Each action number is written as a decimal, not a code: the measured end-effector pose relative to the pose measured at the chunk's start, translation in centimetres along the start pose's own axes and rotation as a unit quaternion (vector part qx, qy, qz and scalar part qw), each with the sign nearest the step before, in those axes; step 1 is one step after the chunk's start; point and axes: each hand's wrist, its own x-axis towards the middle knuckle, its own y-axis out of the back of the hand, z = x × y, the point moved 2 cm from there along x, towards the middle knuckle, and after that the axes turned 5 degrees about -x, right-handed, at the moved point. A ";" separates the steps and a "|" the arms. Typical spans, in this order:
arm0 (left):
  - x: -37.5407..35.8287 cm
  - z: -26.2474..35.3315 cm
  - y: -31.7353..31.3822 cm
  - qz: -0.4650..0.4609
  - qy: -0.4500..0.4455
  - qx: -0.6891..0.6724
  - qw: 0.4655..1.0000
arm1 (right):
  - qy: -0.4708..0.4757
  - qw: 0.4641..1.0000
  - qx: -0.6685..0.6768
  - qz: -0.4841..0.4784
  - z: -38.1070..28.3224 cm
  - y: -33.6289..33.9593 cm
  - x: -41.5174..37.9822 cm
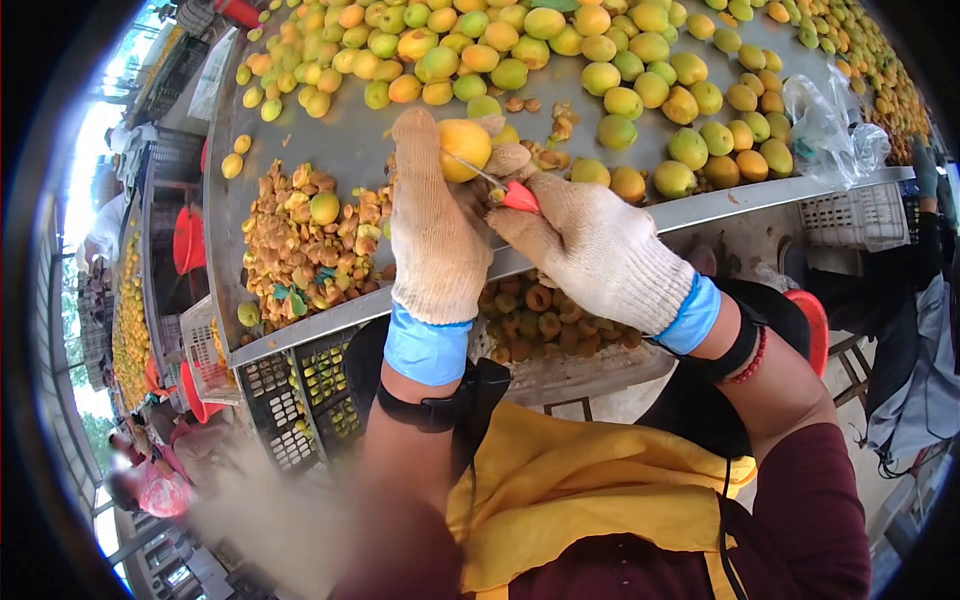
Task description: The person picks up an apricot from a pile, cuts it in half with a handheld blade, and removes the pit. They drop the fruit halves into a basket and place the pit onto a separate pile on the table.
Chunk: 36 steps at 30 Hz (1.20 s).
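My left hand [432, 225], in a cream knit glove with a blue cuff, grips a yellow-orange apricot [464, 147] over the metal table's front edge. My right hand [598, 235], gloved the same way, is closed on a small knife with a red handle [520, 197]. The knife's thin blade lies against the lower side of the apricot, and the right fingertips are close to it. Left of my left hand, a heap of brown-yellow fruit scraps [300, 235] lies on the metal table [345, 135]. Beneath my hands, a crate holds cut fruit [560, 325].
Many green, yellow and orange apricots [440, 62] cover the far side of the table. A clear plastic bag [825, 125] lies at the right edge. Black crates [325, 385] stand below left, near red baskets [188, 240]. Another person [160, 485] is at lower left.
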 end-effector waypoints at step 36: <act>-1.1 -0.4 -0.8 0.018 0.033 -0.060 0.997 | 0.043 0.992 -0.101 -0.056 0.8 1.1 -0.4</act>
